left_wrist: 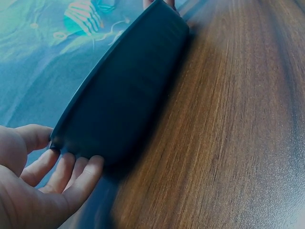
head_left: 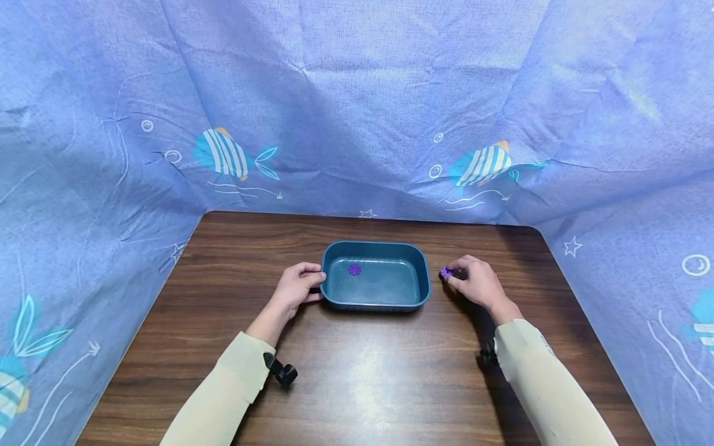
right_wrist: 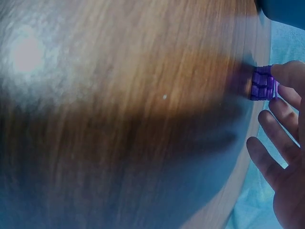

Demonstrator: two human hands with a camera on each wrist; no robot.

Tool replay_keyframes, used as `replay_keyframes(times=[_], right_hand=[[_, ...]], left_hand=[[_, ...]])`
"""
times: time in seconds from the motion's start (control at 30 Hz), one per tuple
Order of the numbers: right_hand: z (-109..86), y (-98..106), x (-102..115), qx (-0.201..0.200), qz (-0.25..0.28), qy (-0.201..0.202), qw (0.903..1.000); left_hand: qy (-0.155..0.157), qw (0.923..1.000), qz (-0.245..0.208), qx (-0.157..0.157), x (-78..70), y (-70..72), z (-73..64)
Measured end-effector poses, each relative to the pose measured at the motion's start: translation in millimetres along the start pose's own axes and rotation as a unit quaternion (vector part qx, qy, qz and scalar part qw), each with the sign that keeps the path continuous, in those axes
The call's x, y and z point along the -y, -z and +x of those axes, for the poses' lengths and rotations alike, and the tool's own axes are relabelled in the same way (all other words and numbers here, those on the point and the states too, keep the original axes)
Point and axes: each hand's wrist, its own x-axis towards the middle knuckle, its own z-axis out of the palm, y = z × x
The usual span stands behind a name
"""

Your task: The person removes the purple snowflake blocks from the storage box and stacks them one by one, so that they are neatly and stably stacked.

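A dark blue rectangular tray [head_left: 329,254] sits at the middle of the wooden table, with one small purple piece [head_left: 354,269] lying inside it. My left hand [head_left: 298,286] grips the tray's left rim [left_wrist: 109,71], thumb on the edge and fingers [left_wrist: 71,171] under the wall. Just right of the tray, my right hand [head_left: 474,279] pinches a second purple ridged piece [head_left: 445,271] between thumb and forefinger. In the right wrist view that piece [right_wrist: 262,83] is held close above the tabletop.
The brown wooden table [head_left: 357,378] has blue fish-print cloth [head_left: 357,105] hanging behind it and down both sides. Small black wrist mounts [head_left: 283,370] show at both sleeves.
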Motion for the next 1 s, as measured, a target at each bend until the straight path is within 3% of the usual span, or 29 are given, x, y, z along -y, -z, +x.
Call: replay_keyframes(times=[0.67,1.0], right_hand=[[-1.2,-3.3,-2.9,-0.003,-0.012,-0.006,0.9999],[-0.4,8.1,0.1,-0.001,0.02,-0.008,0.9998]], left_hand=[[0.0,1.0,-0.006,0.004,-1.6,-0.4,-1.9],[0.001,1.0,-0.004,0.0,0.5,-0.5,-0.2]])
